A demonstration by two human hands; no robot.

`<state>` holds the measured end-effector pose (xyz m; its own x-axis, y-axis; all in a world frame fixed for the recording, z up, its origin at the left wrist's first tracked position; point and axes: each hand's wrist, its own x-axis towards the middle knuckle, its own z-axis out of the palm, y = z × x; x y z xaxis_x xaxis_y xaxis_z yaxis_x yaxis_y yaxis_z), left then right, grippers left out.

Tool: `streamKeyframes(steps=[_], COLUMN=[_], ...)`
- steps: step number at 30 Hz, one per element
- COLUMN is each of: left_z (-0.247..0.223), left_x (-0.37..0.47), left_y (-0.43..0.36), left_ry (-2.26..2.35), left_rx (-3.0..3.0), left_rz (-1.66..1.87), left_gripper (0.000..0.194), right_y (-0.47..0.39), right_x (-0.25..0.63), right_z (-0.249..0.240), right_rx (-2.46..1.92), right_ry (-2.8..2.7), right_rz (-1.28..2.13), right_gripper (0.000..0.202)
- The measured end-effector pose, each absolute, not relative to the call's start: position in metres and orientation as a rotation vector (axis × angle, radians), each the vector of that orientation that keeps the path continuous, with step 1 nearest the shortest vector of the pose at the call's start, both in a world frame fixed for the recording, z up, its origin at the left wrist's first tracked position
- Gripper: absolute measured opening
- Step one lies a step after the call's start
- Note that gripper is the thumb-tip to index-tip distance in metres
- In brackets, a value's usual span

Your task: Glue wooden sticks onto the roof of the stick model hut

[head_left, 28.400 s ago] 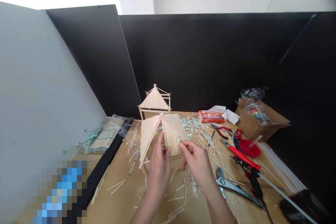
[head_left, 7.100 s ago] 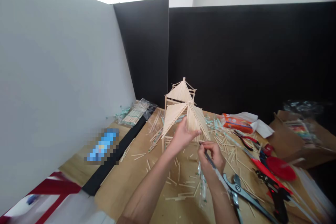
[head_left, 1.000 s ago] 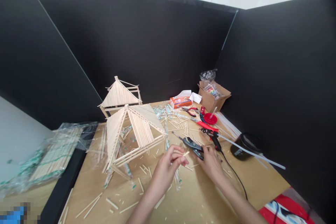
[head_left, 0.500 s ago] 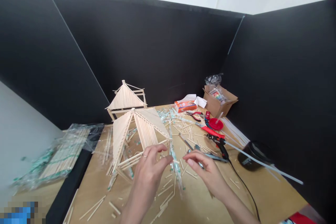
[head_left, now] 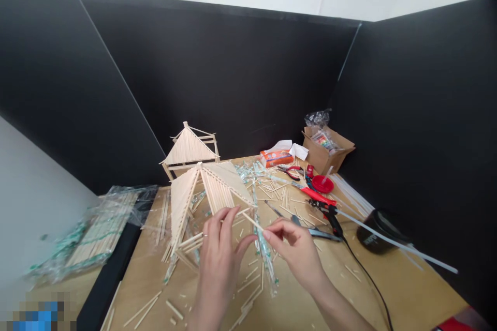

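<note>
Pinched in my right hand is a short wooden stick, which points up and left toward the front corner of a stick-built model house. My left hand is open in front of that house, thumb spread away from the fingers. Its fingertips overlap the lower front rail, and I cannot tell whether they touch it. The house has sloping roof panels of close-set sticks and an open frame below, partly hidden by my left hand.
A second stick model stands behind. To the right lie a glue gun, red-handled pliers, a red dish and a black cup. A cardboard box is at the back; bagged sticks lie left. Loose sticks litter the table.
The right hand has moved left, and the stick in it now slants up toward the house. The left hand's fingers have risen slightly and its thumb is apart from the stick.
</note>
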<state>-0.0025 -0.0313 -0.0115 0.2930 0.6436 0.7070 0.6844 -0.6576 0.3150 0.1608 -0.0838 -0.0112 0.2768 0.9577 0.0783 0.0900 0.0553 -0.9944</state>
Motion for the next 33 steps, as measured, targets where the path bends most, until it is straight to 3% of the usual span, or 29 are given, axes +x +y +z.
streamKeyframes(steps=[12,21,23,26,30,33], left_z=[-0.019,-0.008,-0.002,0.003,0.001,-0.002], left_x=[0.006,0.007,0.004,-0.001,-0.002,-0.001], left_y=[-0.036,-0.042,-0.043,-0.044,-0.042,-0.041], left_ry=[-1.247,-1.375,-1.442,-1.585,-1.796,-1.925], left_rx=[-2.734,-2.909,-2.926,-2.988,-3.027,-2.945], left_rz=[-1.456,-1.584,-1.704,-2.023,-2.556,-2.837], left_gripper=[0.062,0.062,0.063,0.062,0.067,0.071], right_y=[-0.091,-0.104,-0.111,-0.119,-0.113,-0.099], right_x=[0.165,0.197,0.227,0.278,0.325,0.338], right_z=[-0.014,-0.021,-0.04,-0.074,-0.109,-0.124], right_rx=[-1.291,-1.383,-1.666,-2.281,-2.418,-2.391], right_ry=[-1.005,-1.042,-1.15,-1.152,-1.016,-1.015], right_rz=[1.007,1.129,1.003,0.445,0.217,0.219], right_gripper=[0.021,0.035,0.038,0.035,0.047,0.039])
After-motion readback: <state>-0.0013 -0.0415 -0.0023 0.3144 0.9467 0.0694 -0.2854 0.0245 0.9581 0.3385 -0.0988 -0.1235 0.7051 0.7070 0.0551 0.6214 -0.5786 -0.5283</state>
